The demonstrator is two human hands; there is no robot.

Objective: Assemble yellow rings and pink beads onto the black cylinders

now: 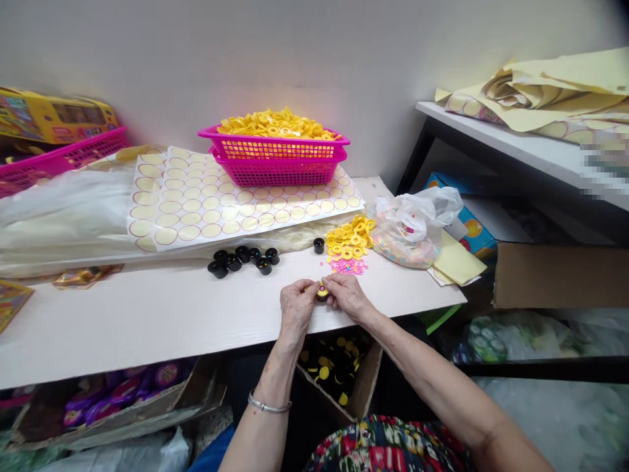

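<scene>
Near the table's front edge, my left hand (297,303) and my right hand (348,295) pinch a small black cup with a yellow ring (322,292) from either side. Something pink shows in the ring's middle. Just beyond my fingers lie loose pink beads (348,265), and behind them a pile of yellow rings (351,237). One black cup (319,246) stands left of that pile. Farther left, several more black cups (233,262) sit in a cluster on the white table (162,314).
A pink basket (280,172) full of yellow rings stands on sticker sheets (196,203) at the back. A plastic bag (410,226) of pastel bits sits to the right. Under the table edge is a carton (371,377) of black and yellow pieces. A shelf (521,157) juts in at right.
</scene>
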